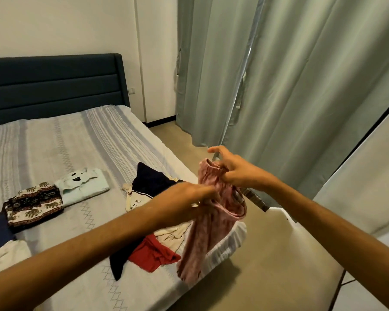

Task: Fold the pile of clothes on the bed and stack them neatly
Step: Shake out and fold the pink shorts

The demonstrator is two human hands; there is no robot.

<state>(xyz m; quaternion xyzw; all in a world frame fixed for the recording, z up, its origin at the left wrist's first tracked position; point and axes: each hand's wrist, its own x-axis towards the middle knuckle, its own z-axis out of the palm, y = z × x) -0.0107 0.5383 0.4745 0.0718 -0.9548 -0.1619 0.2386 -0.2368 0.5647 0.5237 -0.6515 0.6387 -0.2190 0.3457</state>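
Two folded garments lie on the striped bed [54, 140], well left of the unfolded pile [153, 221]: an elephant-print piece [34, 205] and, just right of it and touching, a pale mint shirt [82, 186]. Left of these, a dark blue item and a white one show at the frame edge; whether they are folded cannot be told. The pile, near the bed's right edge, holds navy, cream and red pieces, so most of the work seems to remain. Right of the pile, the left hand [193, 196] pinches a pink patterned garment [211, 221] and the right hand [231, 171] grips its elastic waistband, lifted above the bed. No containers are visible.
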